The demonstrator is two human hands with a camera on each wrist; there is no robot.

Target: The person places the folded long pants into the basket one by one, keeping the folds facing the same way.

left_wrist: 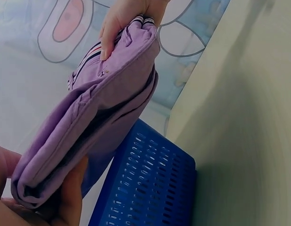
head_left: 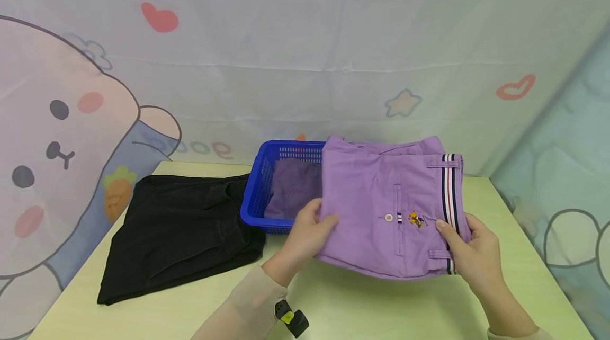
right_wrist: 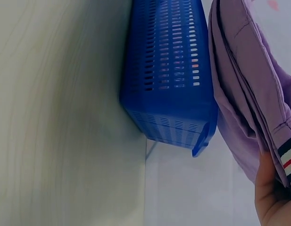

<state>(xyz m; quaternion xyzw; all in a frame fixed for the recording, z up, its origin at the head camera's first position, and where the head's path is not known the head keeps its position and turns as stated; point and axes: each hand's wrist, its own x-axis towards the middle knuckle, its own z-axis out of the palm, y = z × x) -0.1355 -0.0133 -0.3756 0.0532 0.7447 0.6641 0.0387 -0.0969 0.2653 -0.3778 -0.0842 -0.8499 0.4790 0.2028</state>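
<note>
Folded purple trousers are held up over the right part of a blue basket, with a striped waistband on the right. My left hand grips the folded left edge, thumb on top and fingers beneath. At the waistband, my right hand pinches the cloth with its thumb on the front. The left wrist view shows the layered fold of the trousers between both hands. In the basket lies a dark purple folded garment, partly hidden by the trousers.
Black folded trousers lie on the pale table left of the basket, touching its side. A printed cloth backdrop hangs behind the table and continues along the right side.
</note>
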